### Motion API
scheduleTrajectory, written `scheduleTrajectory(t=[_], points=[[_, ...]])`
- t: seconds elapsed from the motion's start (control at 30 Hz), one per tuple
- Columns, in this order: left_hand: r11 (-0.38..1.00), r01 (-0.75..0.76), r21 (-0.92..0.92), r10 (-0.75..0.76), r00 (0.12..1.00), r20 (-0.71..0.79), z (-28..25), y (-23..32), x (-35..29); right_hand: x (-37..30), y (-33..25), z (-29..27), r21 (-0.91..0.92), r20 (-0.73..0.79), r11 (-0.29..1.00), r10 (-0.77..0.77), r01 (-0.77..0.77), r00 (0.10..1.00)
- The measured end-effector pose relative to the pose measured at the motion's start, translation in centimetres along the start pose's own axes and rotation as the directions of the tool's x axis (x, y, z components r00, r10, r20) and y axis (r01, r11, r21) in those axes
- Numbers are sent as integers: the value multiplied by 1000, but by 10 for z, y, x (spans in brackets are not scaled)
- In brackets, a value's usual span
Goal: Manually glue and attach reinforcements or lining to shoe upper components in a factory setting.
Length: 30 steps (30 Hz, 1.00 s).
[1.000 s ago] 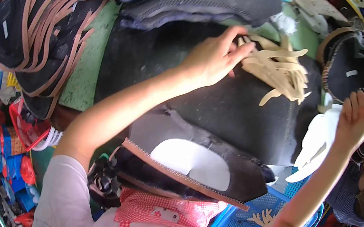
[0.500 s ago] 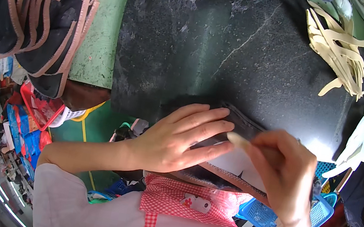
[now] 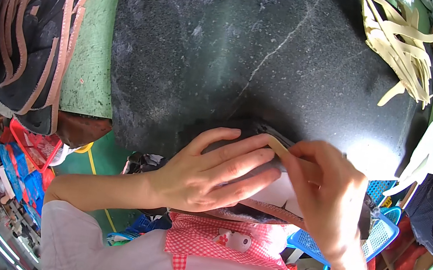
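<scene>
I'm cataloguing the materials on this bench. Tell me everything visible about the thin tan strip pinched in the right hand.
The thin tan strip is narrow, flat and pale beige, seemingly leather or stiff fabric. Only a short end shows; the rest is hidden behind the right hand, whose fingertips pinch it. It slants up-left, its free end over the dark shoe-upper piece at the near edge of the black stone slab. The left hand lies flat just beside it, fingertips almost touching it. It resembles the loose pile of tan strips at the slab's far right.

Left hand (image 3: 209,177) flat, palm down, fingers spread, pointing right. Right hand (image 3: 327,193) just right of it, fingers curled, thumb and forefinger pinched together. Forearms enter from near edge.
</scene>
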<state>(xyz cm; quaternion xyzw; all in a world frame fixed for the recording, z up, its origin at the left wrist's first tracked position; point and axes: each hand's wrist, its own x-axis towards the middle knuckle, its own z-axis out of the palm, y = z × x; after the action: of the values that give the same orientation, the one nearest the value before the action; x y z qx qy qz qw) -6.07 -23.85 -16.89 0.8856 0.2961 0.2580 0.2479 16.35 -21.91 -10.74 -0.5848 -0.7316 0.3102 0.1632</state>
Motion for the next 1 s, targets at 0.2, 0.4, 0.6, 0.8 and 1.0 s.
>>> scheduleTrajectory(t=[0.2, 0.4, 0.6, 0.8, 1.0], points=[[995, 42, 93, -48, 997, 63, -4, 3, 4, -56, 4, -35, 16, -44, 961, 278, -278, 960], [969, 60, 241, -90, 989, 115, -1, 12, 19, -49, 20, -38, 57, -63, 944, 327, -324, 943], [958, 231, 170, -265, 939, 217, -11, 48, 56, -40, 39, -30, -1, -130, 962, 270, -273, 954], [984, -84, 160, 14, 918, 395, 32, 54, 65, -70, 61, -54, 208, -196, 866, 492, -454, 848], [967, -104, 232, 16, 935, 355, 33, 61, 70, -70, 74, -62, 518, -160, 688, 662, -509, 732]])
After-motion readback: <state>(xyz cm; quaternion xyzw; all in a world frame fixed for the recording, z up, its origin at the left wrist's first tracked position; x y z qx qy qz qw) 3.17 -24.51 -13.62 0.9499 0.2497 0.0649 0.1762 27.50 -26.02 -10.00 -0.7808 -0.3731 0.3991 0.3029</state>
